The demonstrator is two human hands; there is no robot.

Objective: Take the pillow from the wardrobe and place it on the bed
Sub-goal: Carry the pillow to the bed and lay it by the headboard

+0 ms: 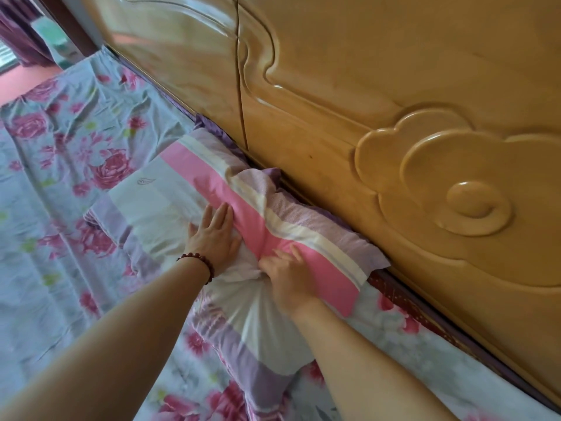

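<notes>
A pillow [170, 189] with white, pink and lilac stripes lies on the bed [60, 153], pushed up against the carved wooden headboard [364, 117]. My left hand [212, 235], with a bead bracelet at the wrist, lies flat on the pillow's middle, fingers straight and pressing into it. My right hand [285, 275] sits just to its right with curled fingers that gather the pillow's fabric into a bunch of folds. The pillow dents under both hands.
The bed carries a pale blue sheet with pink flowers, wrinkled to the left. The glossy headboard runs along the right side. A purple curtain [18, 34] and a window show at the far top left.
</notes>
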